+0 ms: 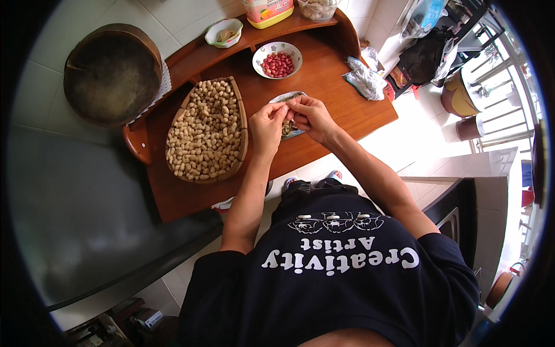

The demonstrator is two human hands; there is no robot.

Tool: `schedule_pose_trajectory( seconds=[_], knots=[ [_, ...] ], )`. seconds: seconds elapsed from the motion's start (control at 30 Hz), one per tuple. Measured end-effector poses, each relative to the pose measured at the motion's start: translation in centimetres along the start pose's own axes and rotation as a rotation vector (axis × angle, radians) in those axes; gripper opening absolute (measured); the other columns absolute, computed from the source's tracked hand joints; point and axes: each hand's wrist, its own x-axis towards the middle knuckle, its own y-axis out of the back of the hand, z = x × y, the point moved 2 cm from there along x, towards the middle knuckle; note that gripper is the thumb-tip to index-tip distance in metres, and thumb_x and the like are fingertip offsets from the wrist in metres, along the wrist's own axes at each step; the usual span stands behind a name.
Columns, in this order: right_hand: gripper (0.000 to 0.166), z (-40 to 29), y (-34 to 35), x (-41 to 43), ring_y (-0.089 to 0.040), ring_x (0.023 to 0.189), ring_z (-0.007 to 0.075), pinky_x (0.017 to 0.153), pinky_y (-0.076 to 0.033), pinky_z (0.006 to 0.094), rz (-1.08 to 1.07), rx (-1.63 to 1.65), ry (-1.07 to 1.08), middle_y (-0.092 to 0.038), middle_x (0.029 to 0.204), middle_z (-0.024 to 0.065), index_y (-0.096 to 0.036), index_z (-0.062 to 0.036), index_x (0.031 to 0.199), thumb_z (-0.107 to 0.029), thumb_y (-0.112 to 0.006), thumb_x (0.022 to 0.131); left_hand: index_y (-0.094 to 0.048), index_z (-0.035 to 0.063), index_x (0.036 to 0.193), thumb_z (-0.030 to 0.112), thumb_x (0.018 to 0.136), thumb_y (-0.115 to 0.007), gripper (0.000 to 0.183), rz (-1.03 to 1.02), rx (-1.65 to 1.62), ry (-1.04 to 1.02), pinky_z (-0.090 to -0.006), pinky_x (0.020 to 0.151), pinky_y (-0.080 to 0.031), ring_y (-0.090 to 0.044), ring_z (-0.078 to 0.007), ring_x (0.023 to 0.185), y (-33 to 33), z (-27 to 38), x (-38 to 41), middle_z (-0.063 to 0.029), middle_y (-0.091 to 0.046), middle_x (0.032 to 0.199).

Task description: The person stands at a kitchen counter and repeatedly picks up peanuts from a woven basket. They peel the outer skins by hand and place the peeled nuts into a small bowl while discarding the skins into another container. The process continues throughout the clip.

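Note:
My left hand (269,126) and my right hand (313,116) meet at the fingertips above a dish of peanut shells (289,127) near the table's front edge. Their thumbs and forefingers pinch something very small, likely a peanut, mostly hidden by the fingers. To the left lies a woven bamboo basket (244,130) full of unshelled peanuts (204,134). Behind my hands stands a flowered bowl (259,70) with red-skinned peanut kernels (278,65) in it.
On the wooden table's (334,117) raised back shelf stand a small scalloped bowl (211,37), a plastic jug (269,13) and a clear tub (318,12). A cloth (366,80) lies at the right end. A large round wooden board or pan (113,76) leans at the left wall.

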Motion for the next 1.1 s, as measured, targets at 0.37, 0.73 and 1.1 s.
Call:
schedule_pose_trajectory(
  seconds=[0.37,0.73,1.1],
  knots=[
    [0.007,-0.1,0.5,-0.1,-0.029,0.04,0.0021,0.034,-0.019,0.0156,0.013,-0.114,-0.002,-0.052,0.062,0.003,-0.053,-0.0035,0.082,-0.01,-0.054,0.086,-0.059,-0.0007,0.081,0.007,0.082,-0.059,0.008,0.11,-0.399,0.303,-0.0186,0.055,-0.043,-0.059,-0.0112,0.061,-0.4,-0.4,0.1,-0.0074,-0.063,0.072],
    [0.009,0.2,0.6,-0.5,-0.03,0.04,0.0024,0.035,-0.019,0.0157,0.08,0.004,-0.029,-0.052,0.063,0.0023,-0.052,-0.0052,0.083,-0.012,-0.057,0.081,-0.058,0.0003,0.079,0.006,0.081,-0.059,0.007,0.223,-0.378,0.237,-0.0182,0.054,-0.043,-0.056,-0.0092,0.058,-1.5,-0.3,0.0,-0.0069,-0.063,0.072],
    [0.015,-0.3,-0.2,-0.3,-0.038,0.041,0.0016,0.035,-0.023,0.0156,0.071,-0.41,0.063,-0.054,0.062,0.0026,-0.055,-0.003,0.081,-0.015,-0.062,0.079,-0.058,0.0006,0.074,0.004,0.078,-0.062,0.006,0.156,-0.361,0.25,-0.0188,0.053,-0.042,-0.054,-0.0081,0.055,-1.0,-0.2,0.0,-0.005,-0.061,0.067]
  ],
)
